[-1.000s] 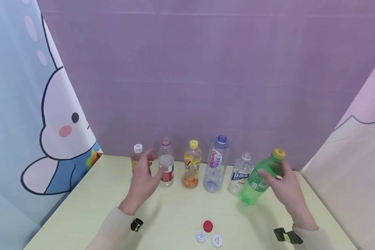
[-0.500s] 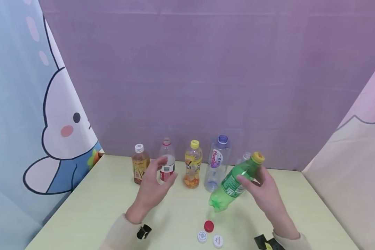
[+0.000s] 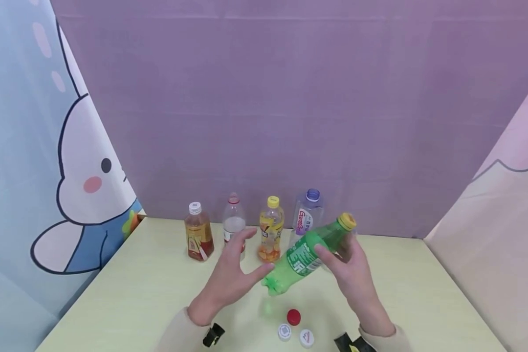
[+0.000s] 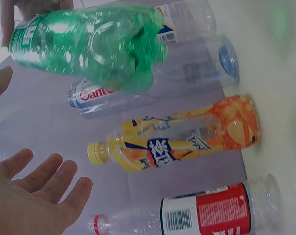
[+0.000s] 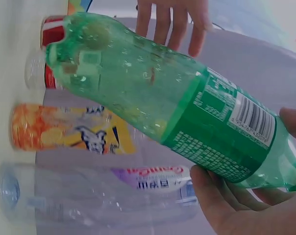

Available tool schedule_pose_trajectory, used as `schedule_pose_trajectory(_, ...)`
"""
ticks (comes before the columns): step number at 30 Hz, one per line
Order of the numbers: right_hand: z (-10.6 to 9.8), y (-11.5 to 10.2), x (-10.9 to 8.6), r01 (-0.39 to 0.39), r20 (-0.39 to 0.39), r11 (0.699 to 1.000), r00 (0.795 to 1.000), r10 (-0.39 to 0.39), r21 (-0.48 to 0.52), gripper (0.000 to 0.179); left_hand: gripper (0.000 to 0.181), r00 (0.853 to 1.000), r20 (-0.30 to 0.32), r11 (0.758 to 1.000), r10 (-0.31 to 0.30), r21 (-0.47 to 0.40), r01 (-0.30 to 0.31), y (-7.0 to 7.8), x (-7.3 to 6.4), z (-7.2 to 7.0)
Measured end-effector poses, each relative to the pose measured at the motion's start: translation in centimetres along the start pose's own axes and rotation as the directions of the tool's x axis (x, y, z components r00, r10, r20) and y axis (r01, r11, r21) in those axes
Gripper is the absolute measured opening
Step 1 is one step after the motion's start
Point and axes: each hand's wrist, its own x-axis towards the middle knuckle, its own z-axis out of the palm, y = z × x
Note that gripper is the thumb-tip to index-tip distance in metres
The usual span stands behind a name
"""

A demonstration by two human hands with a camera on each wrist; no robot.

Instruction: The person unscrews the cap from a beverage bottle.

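Observation:
My right hand (image 3: 352,276) grips a green plastic bottle (image 3: 305,254) near its yellow top (image 3: 346,221). The bottle hangs over the table, tilted, its base pointing down and left. With fingers and thumb spread, my left hand (image 3: 231,278) is beside that base and holds nothing. In the right wrist view, thumb and fingers close round the bottle (image 5: 138,83) below its label's upper end. Behind the left hand stands a clear bottle with a red-and-white label (image 4: 221,210), partly covered by it in the head view. Nearby is a yellow-capped bottle with an orange-printed sleeve (image 3: 270,234).
A brown drink bottle (image 3: 199,237) with a white cap stands at the back left. A tall clear bottle (image 3: 305,215) with a blue neck is behind the green one. One red cap (image 3: 293,317) and two white caps (image 3: 284,332) lie at the table's front.
My right hand has carried the green bottle leftward, tilting it further. My left hand has moved right and slightly down, from the brown bottle toward the green bottle's base.

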Motion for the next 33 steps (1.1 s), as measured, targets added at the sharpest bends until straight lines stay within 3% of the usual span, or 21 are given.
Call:
schedule_pose_trajectory(11,2.3,-0.1,-0.6,0.047,-0.006,0.986,0.999,-0.047,0.161,0.052,0.089,0.992,0.126,0.999,0.0,-0.038,0.005,2.0,-0.2,0.3)
schedule_pose_trajectory(20,2.7,0.2,-0.8,0.085,0.006,0.978,0.996,-0.088,0.192,0.052,0.09,0.984,0.178,0.999,0.004,-0.052,0.005,2.3,-0.4,0.3)
schedule_pose_trajectory(26,2.9,0.3,-0.8,0.114,0.018,0.972,0.993,-0.12,0.208,0.051,0.08,0.983,0.182,0.999,0.04,0.009,-0.042,2.2,-0.3,0.4)
schedule_pose_trajectory(33,3.1,0.4,-0.8,0.144,0.038,0.97,0.987,-0.155,0.195,0.052,0.079,0.966,0.256,0.997,0.015,0.065,-0.032,2.2,-0.4,0.2)
